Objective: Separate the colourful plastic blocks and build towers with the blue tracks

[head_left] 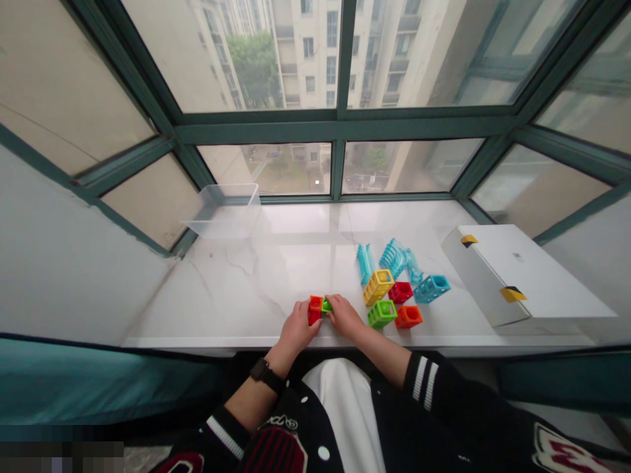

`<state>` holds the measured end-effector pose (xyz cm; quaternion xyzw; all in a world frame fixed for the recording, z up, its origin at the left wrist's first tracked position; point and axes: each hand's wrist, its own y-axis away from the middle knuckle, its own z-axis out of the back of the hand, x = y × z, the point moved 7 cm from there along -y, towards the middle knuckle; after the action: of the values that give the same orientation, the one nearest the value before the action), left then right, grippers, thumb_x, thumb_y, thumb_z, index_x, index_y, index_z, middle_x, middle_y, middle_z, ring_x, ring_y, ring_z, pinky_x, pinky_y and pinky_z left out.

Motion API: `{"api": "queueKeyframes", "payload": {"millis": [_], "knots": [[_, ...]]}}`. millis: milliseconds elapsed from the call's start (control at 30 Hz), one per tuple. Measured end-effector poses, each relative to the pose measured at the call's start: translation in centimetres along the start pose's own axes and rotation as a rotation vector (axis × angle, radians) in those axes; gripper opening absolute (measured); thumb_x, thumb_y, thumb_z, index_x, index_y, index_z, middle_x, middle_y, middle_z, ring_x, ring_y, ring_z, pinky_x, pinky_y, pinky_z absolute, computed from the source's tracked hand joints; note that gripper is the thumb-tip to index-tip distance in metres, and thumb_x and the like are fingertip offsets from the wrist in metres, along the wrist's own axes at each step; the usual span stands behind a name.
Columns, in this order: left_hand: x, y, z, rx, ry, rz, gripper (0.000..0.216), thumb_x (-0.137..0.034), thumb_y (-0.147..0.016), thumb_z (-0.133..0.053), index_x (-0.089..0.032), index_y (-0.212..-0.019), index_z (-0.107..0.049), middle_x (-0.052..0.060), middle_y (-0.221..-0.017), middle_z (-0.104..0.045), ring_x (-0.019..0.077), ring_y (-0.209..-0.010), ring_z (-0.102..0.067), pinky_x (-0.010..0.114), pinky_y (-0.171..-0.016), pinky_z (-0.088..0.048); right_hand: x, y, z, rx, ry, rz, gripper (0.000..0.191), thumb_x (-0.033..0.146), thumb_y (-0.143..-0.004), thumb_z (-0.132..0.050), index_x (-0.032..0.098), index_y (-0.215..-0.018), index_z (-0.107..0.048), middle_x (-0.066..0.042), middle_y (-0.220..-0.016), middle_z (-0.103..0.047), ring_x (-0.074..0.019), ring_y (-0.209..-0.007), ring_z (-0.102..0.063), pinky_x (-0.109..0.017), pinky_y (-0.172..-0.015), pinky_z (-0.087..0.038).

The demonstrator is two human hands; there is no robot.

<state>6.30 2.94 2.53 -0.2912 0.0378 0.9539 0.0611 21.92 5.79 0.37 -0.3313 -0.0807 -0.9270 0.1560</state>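
Directly before us lies a white marble sill [276,263]. A white box [522,276] rests closed at the right, its contents hidden, and a clear plastic tub [224,210] sits at the back left with nothing showing inside. Loose blocks [394,289] cluster near the centre. Our left hand [296,328] grips a red block [314,309]; our right hand [345,316] pinches a green block [326,305] against it.
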Motion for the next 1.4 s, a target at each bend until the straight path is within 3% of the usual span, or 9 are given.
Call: {"api": "queueKeyframes", "payload": {"millis": [433, 800, 900, 1033, 1100, 1200, 1300, 1400], "knots": [[0.0, -0.2, 0.1, 0.048, -0.009, -0.018, 0.052, -0.031, -0.088, -0.069, -0.020, -0.137, -0.053, 0.012, -0.125, -0.061, 0.0274, -0.115, -0.065, 0.038, -0.099, -0.052, -0.1, 0.6, 0.1, -0.020, 0.036, 0.013, 0.055, 0.012, -0.091, -0.061, 0.019, -0.145, -0.054, -0.015, -0.133, -0.061, -0.0279, -0.123, -0.056, -0.041, -0.112, -0.044], [0.7, 0.1, 1.0, 0.155, 0.009, -0.044, 0.072, -0.026, -0.085, -0.066, -0.023, -0.154, -0.047, 0.011, -0.126, -0.069, 0.0281, -0.112, -0.068, 0.038, -0.097, -0.053, 0.0, 0.8, 0.1, -0.020, 0.073, 0.006, 0.056, 0.013, -0.093, -0.061, 0.020, -0.148, -0.053, -0.015, -0.135, -0.061, -0.0277, -0.122, -0.057, -0.040, -0.111, -0.045], [1.7, 0.4, 1.5, 0.190, 0.109, -0.013, 0.079, -0.028, -0.081, -0.070, -0.022, -0.156, -0.045, 0.011, -0.131, -0.069, 0.0272, -0.113, -0.069, 0.037, -0.100, -0.053, -0.1, 0.8, 0.0, -0.021, 0.081, -0.005, 0.056, 0.014, -0.093, -0.062, 0.019, -0.148, -0.053, -0.015, -0.136, -0.061, -0.0274, -0.123, -0.057, -0.039, -0.112, -0.044], [3.8, 0.8, 2.8, 0.163, 0.293, 0.102, 0.082, -0.030, -0.079, -0.071, -0.019, -0.156, -0.043, 0.012, -0.133, -0.067, 0.0172, -0.081, -0.068, 0.035, -0.084, -0.057, -0.3, 0.8, -0.1, -0.033, 0.052, -0.007, 0.058, 0.016, -0.093, -0.064, 0.019, -0.149, -0.051, -0.014, -0.139, -0.060, -0.0272, -0.128, -0.057, -0.039, -0.114, -0.044], [4.4, 0.8, 3.8, 0.116, 0.422, 0.130, 0.082, -0.031, -0.079, -0.071, -0.019, -0.155, -0.041, 0.013, -0.135, -0.064, 0.0140, -0.076, -0.065, 0.034, -0.081, -0.058, -0.3, 0.8, 0.1, -0.037, 0.024, -0.008, 0.064, 0.017, -0.090, -0.068, 0.019, -0.151, -0.049, -0.015, -0.142, -0.058, -0.0281, -0.132, -0.055, -0.041, -0.115, -0.044], [4.3, 0.7, 5.6, 0.049, 0.637, 0.133, 0.080, -0.036, -0.081, -0.072, -0.020, -0.153, -0.041, 0.012, -0.131, -0.062, 0.0168, -0.089, -0.069, 0.036, -0.085, -0.060, 0.1, 1.0, 1.5, -0.122, -0.028, 0.010, 0.069, 0.016, -0.084, -0.074, 0.019, -0.149, -0.052, -0.017, -0.146, -0.054, -0.0304, -0.136, -0.052, -0.046, -0.117, -0.043], [3.1, 0.4, 6.8, 0.017, 0.824, 0.095, 0.076, -0.038, -0.084, -0.074, -0.022, -0.151, -0.041, 0.010, -0.124, -0.064, 0.0213, -0.104, -0.071, 0.041, -0.094, -0.059, 1.8, 1.7, 4.2, -0.294, -0.152, 0.090, 0.052, 0.020, -0.091, -0.067, 0.022, -0.142, -0.059, -0.015, -0.142, -0.057, -0.0295, -0.135, -0.053, -0.051, -0.118, -0.043], [1.1, 0.0, 7.3, 0.011, 0.962, 0.016, 0.074, -0.037, -0.085, -0.075, -0.023, -0.149, -0.042, 0.009, -0.123, -0.065, 0.0234, -0.111, -0.071, 0.045, -0.101, -0.058, 3.9, 2.6, 6.4, -0.340, -0.356, 0.175, 0.039, 0.027, -0.099, -0.059, 0.025, -0.138, -0.061, -0.012, -0.131, -0.063, -0.0258, -0.124, -0.061, -0.048, -0.109, -0.052]]}}
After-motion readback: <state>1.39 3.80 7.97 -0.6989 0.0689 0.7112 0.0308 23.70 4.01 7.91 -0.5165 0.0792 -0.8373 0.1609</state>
